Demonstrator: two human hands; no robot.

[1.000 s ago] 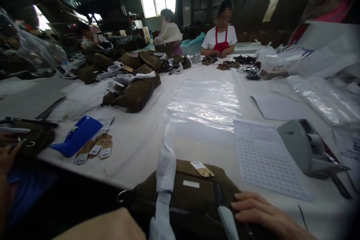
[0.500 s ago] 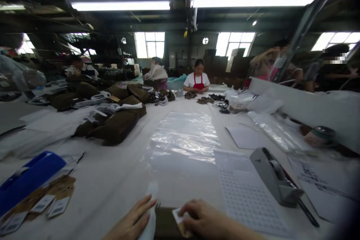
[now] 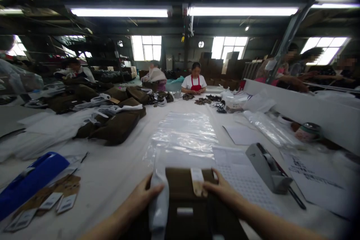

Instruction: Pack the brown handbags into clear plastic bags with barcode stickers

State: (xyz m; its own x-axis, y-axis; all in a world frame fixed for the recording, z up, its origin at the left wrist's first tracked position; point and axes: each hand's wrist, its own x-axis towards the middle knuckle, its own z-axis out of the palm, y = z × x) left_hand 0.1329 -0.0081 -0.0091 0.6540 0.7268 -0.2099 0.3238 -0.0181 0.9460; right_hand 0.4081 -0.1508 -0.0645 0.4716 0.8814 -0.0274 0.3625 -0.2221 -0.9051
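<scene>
And here's the olive-brown bag at the surface's near edge — white-wrapped strap and tag already on — left hand curled round strap and edge, right hand gripping the far corner, thumb at the tag, clear plastic sheeting beyond untouched.

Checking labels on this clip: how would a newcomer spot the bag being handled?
On the white table, find the shiny clear plastic in the middle. Just below it, at the picture's bottom edge, is the dark olive bag. Unlike the similar bags heaped to the left, it is held between the left hand and right hand.
</scene>
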